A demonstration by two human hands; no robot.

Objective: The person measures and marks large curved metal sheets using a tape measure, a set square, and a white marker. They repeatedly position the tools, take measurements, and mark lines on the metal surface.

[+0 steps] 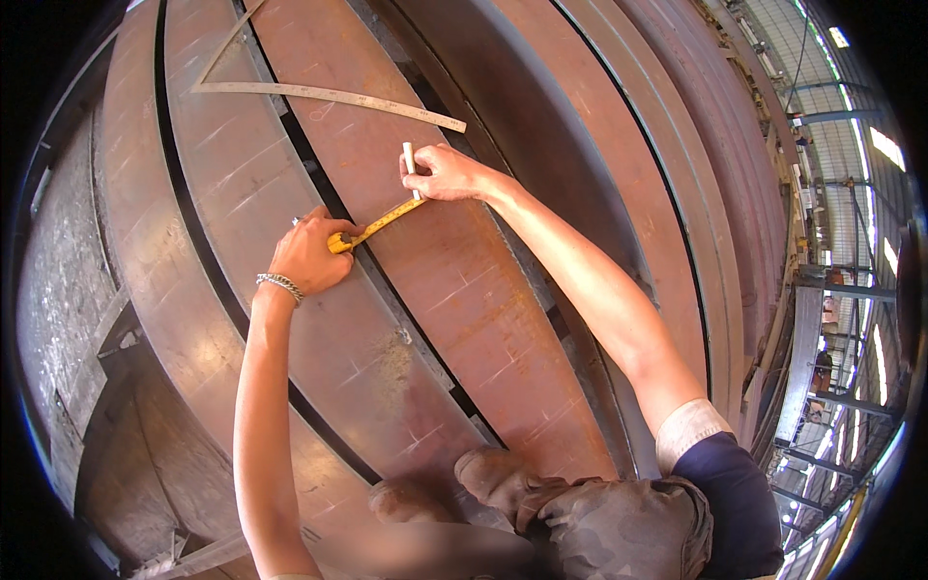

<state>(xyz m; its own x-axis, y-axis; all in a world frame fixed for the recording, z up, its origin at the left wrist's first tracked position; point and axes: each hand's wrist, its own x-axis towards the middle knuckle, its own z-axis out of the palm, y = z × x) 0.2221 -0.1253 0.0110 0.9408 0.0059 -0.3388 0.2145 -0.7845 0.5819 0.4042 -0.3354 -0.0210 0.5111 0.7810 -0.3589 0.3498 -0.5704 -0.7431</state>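
My left hand [311,254] is closed round a yellow tape measure [340,242] at the edge of a reddish-brown steel plate [445,280]. The tape's yellow blade [387,220] stretches across that plate toward my right hand [447,174]. Between the fingers of my right hand a white marking stick [410,159], perhaps chalk, stands nearly upright, its lower end close to the blade's far end. Short pale marks run across the plate. Farther off, a metal carpenter's square [329,94] lies over the plates.
Long steel plates [232,164] lie side by side with dark gaps between them. My boots [493,474] rest on the plates at the bottom. At far left is a grey metal surface [63,242]. Steel framing of a large shed [860,290] rises at right.
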